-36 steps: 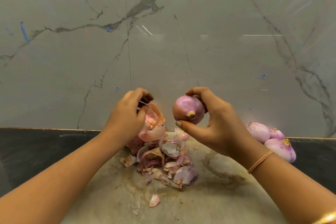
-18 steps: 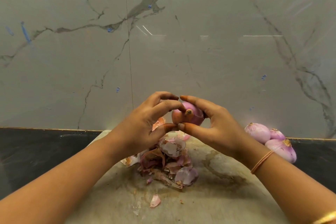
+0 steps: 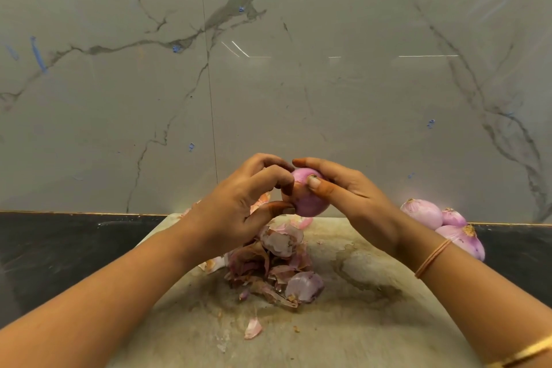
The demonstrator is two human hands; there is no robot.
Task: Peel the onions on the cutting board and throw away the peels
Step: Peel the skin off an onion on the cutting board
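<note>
A pink-purple onion [image 3: 307,200] is held in the air above the stained cutting board [image 3: 373,323]. My right hand [image 3: 349,197] grips it from the right, thumb lying across its top. My left hand [image 3: 239,203] meets it from the left, fingertips and thumb pinching at its skin. Under my hands a pile of onion peels [image 3: 277,269] lies on the board, with one loose peel [image 3: 253,329] nearer to me. Three peeled onions [image 3: 442,224] sit together at the board's right far corner.
The board lies on a dark countertop [image 3: 59,254] that runs left and right. A grey marble wall [image 3: 268,69] rises directly behind it. No bin is in view.
My left hand has let go of a peel over the pile and come right onto the onion. My right hand has turned the onion, so its root end no longer faces me.
</note>
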